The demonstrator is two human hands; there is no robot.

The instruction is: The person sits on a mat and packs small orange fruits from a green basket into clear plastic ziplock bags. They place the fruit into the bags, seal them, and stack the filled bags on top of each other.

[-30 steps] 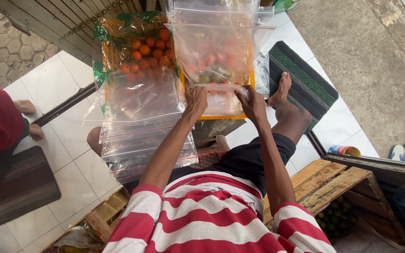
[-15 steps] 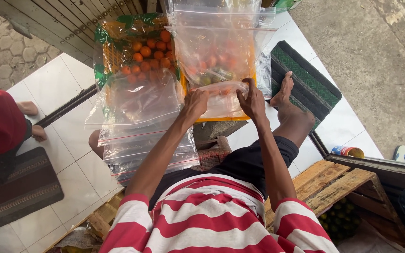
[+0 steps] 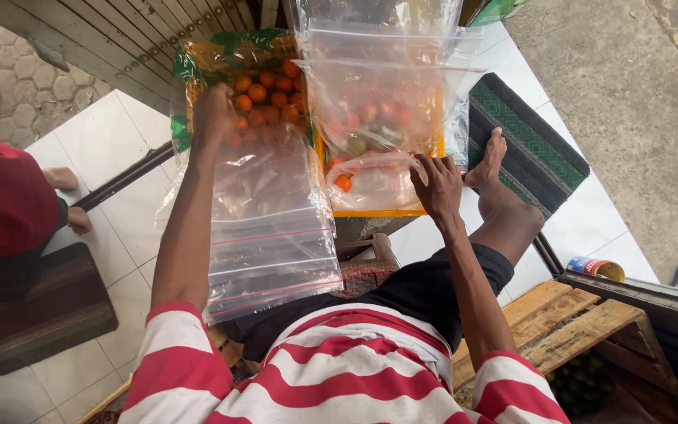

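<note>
White floor tiles [image 3: 111,133] spread under us, with a slatted wooden wall [image 3: 119,31] ahead and rough concrete off to the right. Our left hand [image 3: 213,114] reaches into the big bag of small oranges [image 3: 264,90]; its fingers are down among the fruit, and we cannot tell whether they are closed on any. Just below that bag a stack of clear zip bags [image 3: 272,228] slopes toward our lap, and our left forearm runs along its left edge. Our right hand [image 3: 437,184] rests with its fingers spread and pressed on a small clear bag [image 3: 370,180] that holds a few oranges. This bag lies in the orange tray [image 3: 378,210], at its near rim, just left of the hand. More clear bags [image 3: 386,86] hang over the far part of the tray.

Our bare right foot [image 3: 492,169] sits just beside the right hand, its toes touching a green woven mat [image 3: 527,149]. A wooden pallet [image 3: 574,322] lies at the lower right with a tin can [image 3: 598,268] near its far edge. To the left, well apart, another person in red [image 3: 1,200] sits by a dark mat [image 3: 41,306]; open tile lies between them and the stack
</note>
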